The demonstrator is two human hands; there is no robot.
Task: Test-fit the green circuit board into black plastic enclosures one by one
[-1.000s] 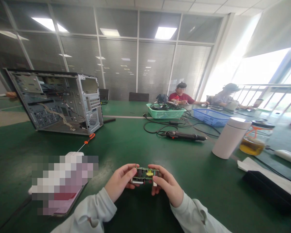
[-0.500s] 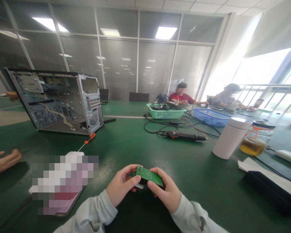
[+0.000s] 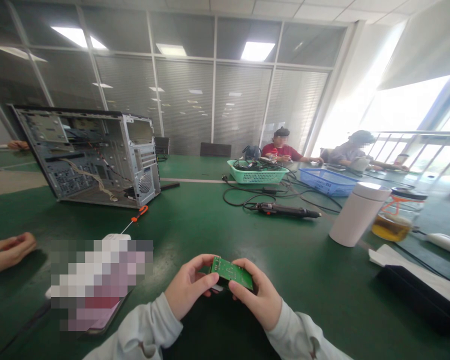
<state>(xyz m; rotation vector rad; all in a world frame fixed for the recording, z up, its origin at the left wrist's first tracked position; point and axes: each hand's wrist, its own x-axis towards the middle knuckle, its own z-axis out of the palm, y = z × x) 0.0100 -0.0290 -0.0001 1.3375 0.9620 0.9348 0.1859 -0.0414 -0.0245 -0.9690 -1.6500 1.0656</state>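
Now, at the lower centre of the frame, the left hand and the right hand are clamped on opposite ends of one green, rectangular circuit board, over the dark-green table.

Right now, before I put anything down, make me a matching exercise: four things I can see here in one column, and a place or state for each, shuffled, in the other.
Things
1. Circuit board
2. Computer case
3. Green basket
4. White tumbler

Places or states
A. Heaped with black cables
B. Beside the jar
C. Held between left hand and right hand
D. Open-sided, its interior showing

Pairs: 1-C, 2-D, 3-A, 4-B
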